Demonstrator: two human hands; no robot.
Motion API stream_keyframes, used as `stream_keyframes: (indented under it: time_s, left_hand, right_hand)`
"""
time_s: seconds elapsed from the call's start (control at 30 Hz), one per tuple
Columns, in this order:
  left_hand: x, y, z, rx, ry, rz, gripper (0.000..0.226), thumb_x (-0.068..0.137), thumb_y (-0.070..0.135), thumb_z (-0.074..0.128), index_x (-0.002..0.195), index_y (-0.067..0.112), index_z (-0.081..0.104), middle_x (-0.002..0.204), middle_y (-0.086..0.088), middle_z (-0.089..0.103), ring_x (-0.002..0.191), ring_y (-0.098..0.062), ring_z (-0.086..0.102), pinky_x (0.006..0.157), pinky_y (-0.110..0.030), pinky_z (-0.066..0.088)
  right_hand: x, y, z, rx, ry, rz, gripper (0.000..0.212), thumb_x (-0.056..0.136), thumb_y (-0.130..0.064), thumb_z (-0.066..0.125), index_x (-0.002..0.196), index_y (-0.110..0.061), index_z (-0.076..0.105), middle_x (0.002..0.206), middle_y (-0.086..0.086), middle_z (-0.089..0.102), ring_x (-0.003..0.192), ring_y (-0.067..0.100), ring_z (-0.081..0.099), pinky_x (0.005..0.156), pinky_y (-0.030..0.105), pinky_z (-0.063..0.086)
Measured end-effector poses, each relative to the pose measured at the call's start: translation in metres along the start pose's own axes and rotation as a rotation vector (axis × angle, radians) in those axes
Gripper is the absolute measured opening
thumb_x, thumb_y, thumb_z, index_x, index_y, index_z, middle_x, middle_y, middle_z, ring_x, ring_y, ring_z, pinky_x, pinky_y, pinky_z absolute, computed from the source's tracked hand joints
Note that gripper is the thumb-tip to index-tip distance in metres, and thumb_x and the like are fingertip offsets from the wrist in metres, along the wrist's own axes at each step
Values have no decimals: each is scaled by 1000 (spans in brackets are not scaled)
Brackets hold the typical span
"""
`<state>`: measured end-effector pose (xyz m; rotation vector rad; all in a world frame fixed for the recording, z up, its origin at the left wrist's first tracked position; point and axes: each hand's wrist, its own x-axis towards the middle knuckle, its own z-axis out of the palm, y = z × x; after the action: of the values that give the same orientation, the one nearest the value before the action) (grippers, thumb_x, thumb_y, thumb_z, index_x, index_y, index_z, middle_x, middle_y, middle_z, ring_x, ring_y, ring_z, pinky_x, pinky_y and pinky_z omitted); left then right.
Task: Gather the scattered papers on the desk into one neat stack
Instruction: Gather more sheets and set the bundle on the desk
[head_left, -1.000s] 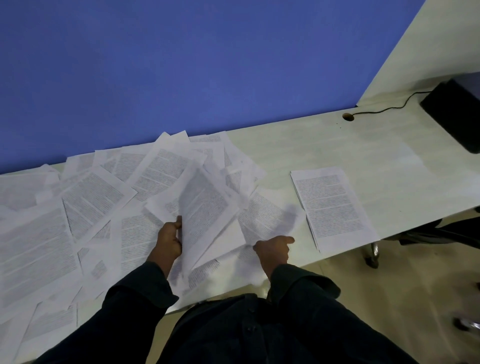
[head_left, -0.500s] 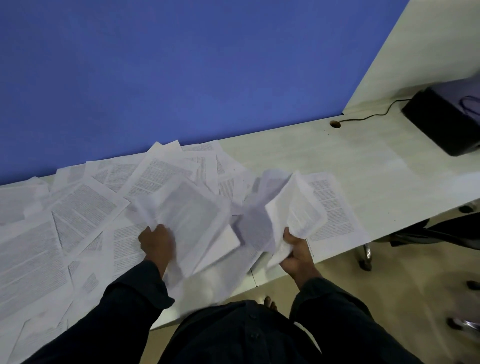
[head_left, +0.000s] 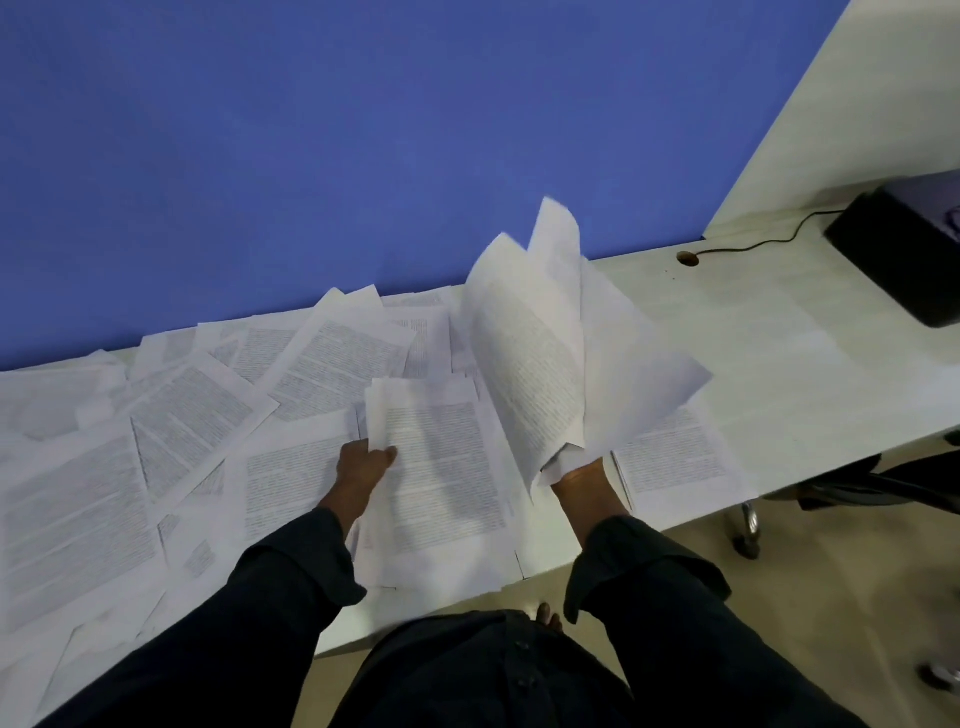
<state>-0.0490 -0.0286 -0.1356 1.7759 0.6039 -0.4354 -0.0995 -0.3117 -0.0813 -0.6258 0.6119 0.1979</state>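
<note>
On the pale surface (head_left: 769, 332), against a blue wall (head_left: 363, 130), printed papers (head_left: 171, 447) lie scattered and overlapping, covering the left half from the wall to the near edge, their long axes pointing every which way. The left hand (head_left: 363, 465) pinches the left edge of a sheet (head_left: 441, 467) with thumb on top; that sheet lies nearly flat on the pile, its long axis running away from the person, text lines crosswise. The right hand (head_left: 579, 475) grips the bottom corner of a lifted bundle (head_left: 545, 364) of several sheets, its fingers hidden behind the paper. The bundle stands tilted, fanned open, its top curling toward the wall. Just right of that hand a small stack (head_left: 675, 462) lies flat near the front edge, long axis pointing away. At far right sits a black box (head_left: 904, 260), its cable (head_left: 753, 244) running to a hole (head_left: 687, 258) in the surface.
</note>
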Motion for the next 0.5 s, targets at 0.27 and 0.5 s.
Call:
stream_keyframes:
  time_s: [0.27, 0.5]
  left_hand:
    - [8, 5, -28, -204, -263, -112, 40, 88, 7, 74, 125, -4, 64, 121, -20, 69, 111, -38, 66, 103, -53, 50]
    - [1, -6, -45, -320, -236, -178, 26, 107, 2, 38, 87, 7, 55, 86, -10, 56, 77, -21, 55, 63, -32, 56]
  right_hand:
    - [2, 2, 10, -553, -9, 42, 29, 92, -3, 62, 120, 0, 68, 109, 17, 73, 98, 33, 70, 92, 46, 56]
    - [10, 12, -21, -1103, 459, -190, 41, 92, -17, 74, 127, 0, 63, 119, 15, 70, 108, 37, 67, 94, 46, 57]
